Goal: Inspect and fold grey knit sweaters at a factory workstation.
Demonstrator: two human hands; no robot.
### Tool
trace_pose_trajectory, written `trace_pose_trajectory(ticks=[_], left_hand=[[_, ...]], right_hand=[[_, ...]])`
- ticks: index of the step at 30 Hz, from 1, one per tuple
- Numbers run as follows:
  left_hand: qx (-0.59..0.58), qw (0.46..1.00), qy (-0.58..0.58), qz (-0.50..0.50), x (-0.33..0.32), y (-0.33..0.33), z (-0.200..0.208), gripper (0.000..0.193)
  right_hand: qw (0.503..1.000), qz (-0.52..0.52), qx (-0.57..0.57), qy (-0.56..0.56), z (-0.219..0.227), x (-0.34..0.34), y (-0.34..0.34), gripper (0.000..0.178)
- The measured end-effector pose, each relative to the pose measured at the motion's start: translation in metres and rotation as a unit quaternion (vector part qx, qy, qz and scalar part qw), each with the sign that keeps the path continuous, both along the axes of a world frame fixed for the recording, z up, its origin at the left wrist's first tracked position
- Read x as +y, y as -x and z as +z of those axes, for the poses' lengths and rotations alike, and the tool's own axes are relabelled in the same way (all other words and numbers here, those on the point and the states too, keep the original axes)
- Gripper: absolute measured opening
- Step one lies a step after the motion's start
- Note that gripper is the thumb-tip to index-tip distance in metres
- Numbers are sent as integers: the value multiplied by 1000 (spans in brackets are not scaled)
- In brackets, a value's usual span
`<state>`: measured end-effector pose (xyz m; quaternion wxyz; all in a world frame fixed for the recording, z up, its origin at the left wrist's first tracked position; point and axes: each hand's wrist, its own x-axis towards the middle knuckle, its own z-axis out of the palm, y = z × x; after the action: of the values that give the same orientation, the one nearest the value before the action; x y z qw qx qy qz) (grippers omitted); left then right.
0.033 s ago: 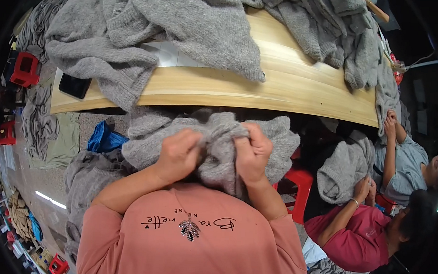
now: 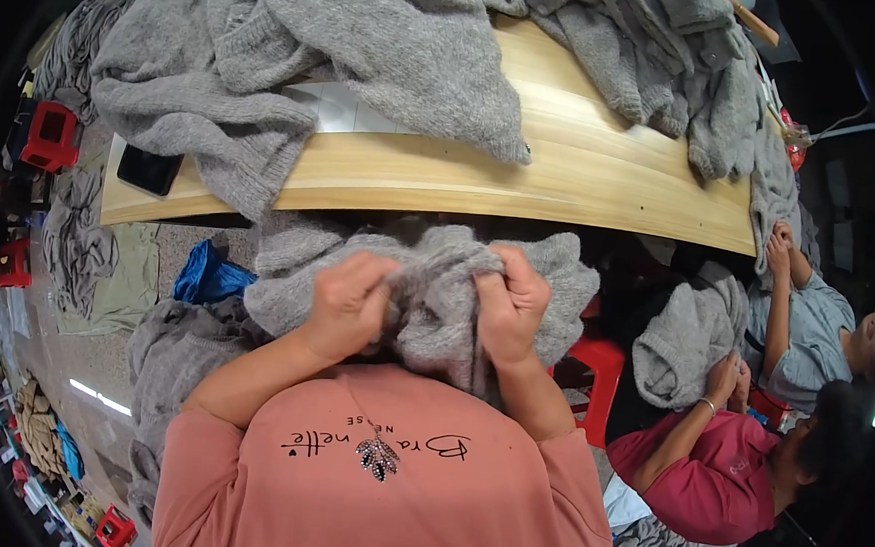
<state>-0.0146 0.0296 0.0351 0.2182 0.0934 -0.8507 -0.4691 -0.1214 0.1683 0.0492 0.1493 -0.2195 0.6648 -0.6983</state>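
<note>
A grey knitted garment [image 2: 437, 319] lies bunched over my lap, below the table's near edge. My left hand [image 2: 348, 303] is closed on the knit at the garment's left-middle part, fingertips partly hidden. To its right, my right hand [image 2: 514, 306] pinches a gathered fold between thumb and fingers. The stretch of fabric between the two fists is crumpled, and its exact part cannot be made out.
On the wooden table [image 2: 604, 178] lie grey sweaters [image 2: 400, 61] and a black phone [image 2: 149, 171]. More grey knitwear [image 2: 187, 358] is heaped at my left, near a blue cloth [image 2: 212, 275]. A red stool [image 2: 599, 384] stands at right, beside two people [image 2: 721, 471] handling knitwear.
My hands have drawn slightly apart, the left one shifting a little to the left and the right one a little to the right. Both keep their grip on the knit.
</note>
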Motion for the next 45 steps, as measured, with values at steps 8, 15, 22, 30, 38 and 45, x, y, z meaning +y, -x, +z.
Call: trace_pose_trajectory(ticks=[8, 15, 22, 30, 38, 45], left_hand=[[-132, 826, -548, -3, -15, 0, 21, 19], [-150, 841, -519, 0, -35, 5, 7, 7], [-230, 893, -385, 36, -25, -2, 7, 10], [-144, 932, -333, -4, -1, -9, 12, 6], [-219, 793, -567, -44, -21, -3, -2, 13], [-103, 811, -575, -40, -32, 22, 12, 8]], right_hand=[[988, 66, 81, -117, -36, 16, 4, 12], [990, 27, 68, -118, -24, 19, 14, 9], [821, 252, 322, -398, -14, 14, 12, 39], [916, 253, 282, -132, -12, -2, -16, 11], [937, 107, 324, -71, -21, -14, -14, 8], [930, 199, -27, -308, -11, 45, 4, 32]])
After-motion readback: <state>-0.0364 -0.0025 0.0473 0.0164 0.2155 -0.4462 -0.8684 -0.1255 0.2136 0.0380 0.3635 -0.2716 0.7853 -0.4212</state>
